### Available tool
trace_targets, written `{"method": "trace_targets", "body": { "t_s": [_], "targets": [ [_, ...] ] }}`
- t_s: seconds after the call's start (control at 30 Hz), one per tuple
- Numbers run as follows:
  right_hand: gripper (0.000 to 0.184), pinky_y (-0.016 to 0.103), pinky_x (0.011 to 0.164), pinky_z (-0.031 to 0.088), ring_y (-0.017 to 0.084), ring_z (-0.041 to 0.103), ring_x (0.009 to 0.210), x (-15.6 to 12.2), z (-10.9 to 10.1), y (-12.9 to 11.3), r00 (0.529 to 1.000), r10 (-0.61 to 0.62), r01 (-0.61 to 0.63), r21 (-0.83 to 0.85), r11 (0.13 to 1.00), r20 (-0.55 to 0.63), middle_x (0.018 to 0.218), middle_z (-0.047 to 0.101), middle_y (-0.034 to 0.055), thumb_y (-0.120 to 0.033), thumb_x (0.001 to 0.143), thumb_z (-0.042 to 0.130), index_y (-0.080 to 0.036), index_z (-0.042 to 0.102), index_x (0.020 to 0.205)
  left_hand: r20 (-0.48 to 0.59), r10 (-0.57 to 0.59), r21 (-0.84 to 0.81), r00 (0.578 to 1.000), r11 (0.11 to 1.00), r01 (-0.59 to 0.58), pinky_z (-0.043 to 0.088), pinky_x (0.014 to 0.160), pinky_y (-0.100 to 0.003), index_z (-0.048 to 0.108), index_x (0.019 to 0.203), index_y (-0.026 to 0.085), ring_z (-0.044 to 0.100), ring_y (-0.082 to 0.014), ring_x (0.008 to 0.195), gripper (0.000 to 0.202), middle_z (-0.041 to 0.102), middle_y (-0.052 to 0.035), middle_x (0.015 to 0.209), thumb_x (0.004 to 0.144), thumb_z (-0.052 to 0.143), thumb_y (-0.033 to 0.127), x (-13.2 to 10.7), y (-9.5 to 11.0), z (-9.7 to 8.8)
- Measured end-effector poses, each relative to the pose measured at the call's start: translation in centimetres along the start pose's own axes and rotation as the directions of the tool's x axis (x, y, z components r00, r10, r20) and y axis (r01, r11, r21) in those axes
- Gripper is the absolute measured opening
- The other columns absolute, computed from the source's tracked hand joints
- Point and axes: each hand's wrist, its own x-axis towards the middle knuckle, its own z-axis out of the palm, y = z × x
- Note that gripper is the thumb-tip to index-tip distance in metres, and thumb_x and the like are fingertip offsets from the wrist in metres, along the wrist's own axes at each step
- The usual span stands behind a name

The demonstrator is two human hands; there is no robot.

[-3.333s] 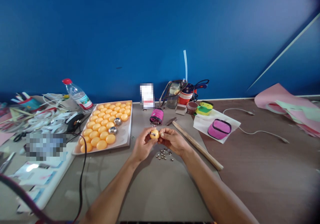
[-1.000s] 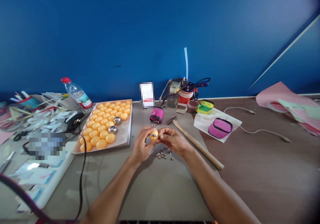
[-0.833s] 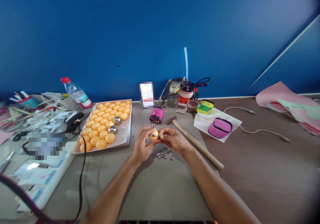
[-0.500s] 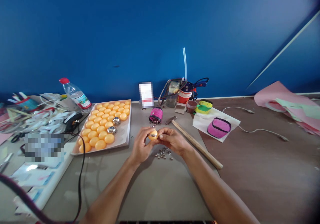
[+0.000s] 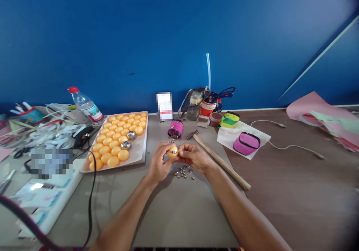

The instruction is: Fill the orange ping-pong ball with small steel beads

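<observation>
An orange ball (image 5: 172,154), partly covered with shiny silver pieces, is gripped between the thumb and fingers of my left hand (image 5: 158,165). My right hand (image 5: 196,158) is closed in a pinch at the ball's right side; whatever its fingertips hold is too small to make out. Small silver beads (image 5: 183,172) lie loose on the table just below my hands. Behind them a small magenta pouch (image 5: 176,127) rests on its side, with more silver beads at its mouth. To the left, a shallow white tray (image 5: 140,154) carries rows of plain orange balls (image 5: 113,162) and two silver-covered balls (image 5: 126,145).
A wooden stick (image 5: 224,165) lies slanted right of my hands, near a short metal piece (image 5: 192,134). A second magenta pouch (image 5: 246,143) sits on white paper. Behind stand a jar (image 5: 193,111) and a red-white cup (image 5: 208,108). A black cable (image 5: 91,198) crosses the left side.
My hands stay in nearly the same place, with the ball still between them. The whole view has shifted very slightly.
</observation>
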Motion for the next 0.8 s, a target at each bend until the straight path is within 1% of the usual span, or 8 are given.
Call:
{"method": "trace_targets", "body": {
  "t_s": [0.3,0.43,0.53,0.63,0.67,0.73,0.8],
  "targets": [
    [0.025,0.031,0.076,0.052,0.012,0.063,0.063,0.4,-0.2,0.5,0.994,0.002,-0.013,-0.1,0.995,-0.112,0.065,0.065,-0.0007,-0.029,0.058,0.081,-0.014,0.063,0.068,0.042,0.044,0.173,0.998,0.984,-0.05,0.046,0.086,-0.036,0.058,0.109,0.019,0.055,-0.0207,0.098,0.029,0.058,-0.0095,0.104,0.081,0.06,0.026,0.0,-0.3,0.0],
    [0.024,0.03,0.072,0.052,0.012,0.062,0.061,0.7,0.2,1.0,0.98,-0.037,0.015,-0.11,0.994,-0.197,0.062,0.063,-0.0023,-0.026,0.057,0.081,-0.015,0.06,0.066,0.036,0.003,0.171,0.999,0.985,-0.01,0.045,0.087,-0.036,0.059,0.108,0.019,0.055,-0.021,0.098,0.03,0.058,-0.0092,0.104,0.08,0.061,0.028,-0.2,-0.7,0.2],
    [0.027,0.03,0.069,0.052,0.012,0.061,0.06,0.8,0.5,1.2,0.976,-0.047,0.036,-0.054,0.998,-0.212,0.063,0.063,-0.0029,-0.026,0.057,0.081,-0.016,0.058,0.069,0.017,-0.055,0.099,0.998,0.994,0.053,0.045,0.087,-0.035,0.059,0.107,0.019,0.056,-0.0207,0.098,0.03,0.058,-0.0086,0.104,0.079,0.062,0.029,-0.2,-0.8,0.5],
    [0.032,0.029,0.067,0.051,0.011,0.059,0.058,0.7,0.5,0.9,0.987,-0.009,0.011,0.017,1.0,-0.162,0.061,0.061,-0.0038,-0.026,0.055,0.082,-0.017,0.056,0.07,0.008,-0.145,-0.031,0.989,0.989,0.145,0.046,0.084,-0.032,0.059,0.104,0.018,0.057,-0.0196,0.095,0.031,0.06,-0.0079,0.102,0.077,0.064,0.031,0.0,-0.4,0.6],
    [0.032,0.029,0.066,0.051,0.01,0.058,0.057,0.6,0.4,0.7,0.991,0.001,0.003,0.029,1.0,-0.135,0.06,0.06,-0.004,-0.027,0.055,0.082,-0.017,0.055,0.07,0.008,-0.194,-0.088,0.981,0.977,0.194,0.047,0.081,-0.031,0.058,0.104,0.018,0.058,-0.0189,0.092,0.033,0.06,-0.0075,0.101,0.076,0.065,0.033,0.1,-0.3,0.6],
    [0.031,0.027,0.065,0.049,0.009,0.055,0.055,0.5,0.0,0.1,0.995,-0.018,0.021,0.028,0.999,-0.099,0.058,0.057,-0.0044,-0.03,0.057,0.081,-0.017,0.055,0.069,0.03,-0.307,-0.203,0.951,0.93,0.306,0.048,0.076,-0.029,0.056,0.106,0.017,0.06,-0.0172,0.085,0.039,0.062,-0.0065,0.096,0.074,0.067,0.036,0.2,-0.1,0.6],
    [0.028,0.026,0.064,0.048,0.008,0.052,0.055,0.4,-0.7,-0.4,0.99,-0.082,0.08,-0.02,0.997,-0.118,0.059,0.055,-0.005,-0.031,0.06,0.078,-0.017,0.056,0.07,0.072,-0.395,-0.299,0.916,0.868,0.397,0.049,0.073,-0.027,0.053,0.108,0.017,0.06,-0.0159,0.08,0.044,0.063,-0.0054,0.092,0.072,0.068,0.037,0.3,0.0,0.5]
  ]
}}
